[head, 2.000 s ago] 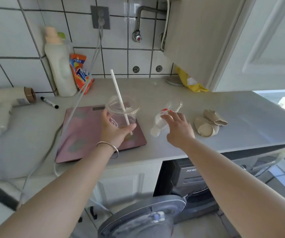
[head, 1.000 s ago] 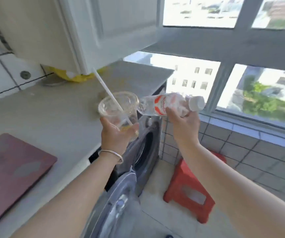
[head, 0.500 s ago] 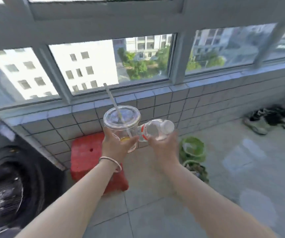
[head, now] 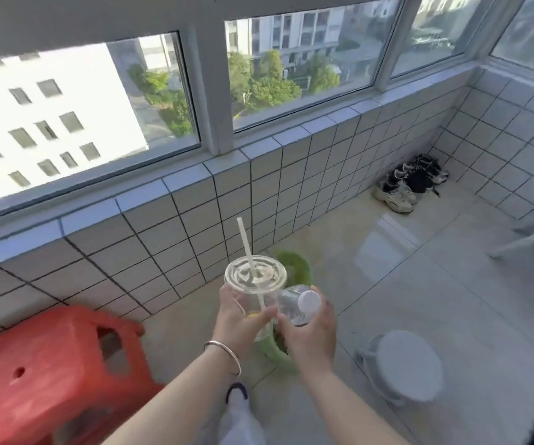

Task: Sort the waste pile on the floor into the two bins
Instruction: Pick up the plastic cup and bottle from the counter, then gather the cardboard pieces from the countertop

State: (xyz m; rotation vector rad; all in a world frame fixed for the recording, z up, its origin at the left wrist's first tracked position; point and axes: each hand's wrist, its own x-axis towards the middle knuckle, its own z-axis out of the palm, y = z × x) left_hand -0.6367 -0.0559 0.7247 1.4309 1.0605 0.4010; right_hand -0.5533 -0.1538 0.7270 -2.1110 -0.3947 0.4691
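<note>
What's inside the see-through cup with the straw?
In the clear cup, held by the left hand, a white straw pokes through the lid. A small yellow bit sits near the bottom. The fingers cover the rest of the bottom.

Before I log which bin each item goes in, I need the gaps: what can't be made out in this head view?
- Near green bin: mostly hidden by both hands; contents unreadable.
- Far green bin: partly behind the plastic cup; inside is blurred.
- Water bottle: label covered by the right hand.
- Cup's yellow residue: masked by the left hand.
- Red stool: cut off by the frame edge.
</note>
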